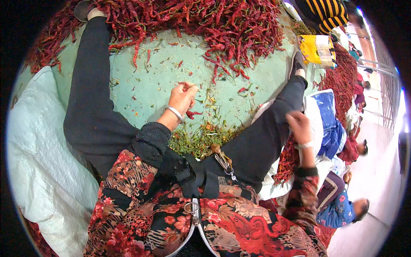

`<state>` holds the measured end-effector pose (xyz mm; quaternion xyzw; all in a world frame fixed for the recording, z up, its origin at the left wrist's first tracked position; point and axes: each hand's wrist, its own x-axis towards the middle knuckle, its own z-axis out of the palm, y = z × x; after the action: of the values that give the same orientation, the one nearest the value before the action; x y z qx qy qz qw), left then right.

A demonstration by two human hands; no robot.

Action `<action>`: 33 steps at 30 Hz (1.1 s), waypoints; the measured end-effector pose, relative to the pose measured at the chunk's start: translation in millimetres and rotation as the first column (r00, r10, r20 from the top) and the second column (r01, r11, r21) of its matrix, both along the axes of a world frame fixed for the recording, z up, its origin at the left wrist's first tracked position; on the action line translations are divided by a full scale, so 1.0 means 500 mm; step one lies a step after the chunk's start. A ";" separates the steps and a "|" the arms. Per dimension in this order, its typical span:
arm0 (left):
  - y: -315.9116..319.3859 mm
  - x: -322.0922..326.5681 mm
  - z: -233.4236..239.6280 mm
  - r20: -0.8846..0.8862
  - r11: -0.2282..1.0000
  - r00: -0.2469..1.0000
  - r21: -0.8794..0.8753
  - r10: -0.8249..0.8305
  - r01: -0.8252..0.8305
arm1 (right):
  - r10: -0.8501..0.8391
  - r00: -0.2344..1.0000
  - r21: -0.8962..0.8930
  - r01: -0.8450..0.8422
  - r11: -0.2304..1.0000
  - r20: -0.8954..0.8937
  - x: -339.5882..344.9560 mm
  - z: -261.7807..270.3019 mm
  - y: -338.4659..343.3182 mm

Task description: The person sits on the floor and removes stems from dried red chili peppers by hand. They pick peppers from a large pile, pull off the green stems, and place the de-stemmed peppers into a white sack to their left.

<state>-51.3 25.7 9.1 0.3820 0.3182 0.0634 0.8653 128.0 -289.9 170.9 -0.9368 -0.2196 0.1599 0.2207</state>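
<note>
My left hand point(183, 96), with a pale bangle at the wrist, is above the green floor sheet point(147, 86) between my legs. Its fingers are closed on a dried red chili point(184, 84), of which only a little shows. Another red chili piece point(194, 114) shows just below the hand; whether it touches the hand is unclear. Motion blurs my right hand point(300, 127), beside my right knee and over the edge of an open white sack point(276, 189) with red chilies point(287, 160) inside; its fingers cannot be made out. Green stems point(200, 138) lie heaped close to my lap.
A large heap of dried red chilies point(199, 16) spreads across the far side. A white woven sack point(45, 135) stands at the left. On the right are a blue plastic bag point(329, 128), a yellow and white bag point(316, 49), more chilies point(340, 80) and several seated people.
</note>
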 end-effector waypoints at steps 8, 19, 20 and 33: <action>0.027 0.002 -0.012 -0.070 0.999 0.998 -0.037 0.001 -0.003 | 0.220 0.950 -0.439 -0.105 0.892 0.222 0.063 -0.363 0.386; -0.005 -0.009 0.026 0.055 0.945 0.958 0.186 -0.282 0.268 | 0.424 0.902 0.249 -0.395 0.884 -0.077 -0.238 -0.263 0.320; -0.014 -0.017 0.039 -0.017 0.914 0.960 0.301 -0.280 0.272 | 0.271 0.893 0.283 -0.173 0.943 -0.358 -0.247 -0.267 0.319; -0.001 -0.022 0.046 0.043 0.934 0.998 0.355 -0.055 0.037 | 0.314 0.918 -0.454 -0.180 0.873 0.240 0.002 -0.275 0.256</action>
<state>-62.3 25.0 32.1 0.5372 0.2699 0.1094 0.7916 128.8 -162.1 33.2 -0.9390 -0.3305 0.0835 -0.0467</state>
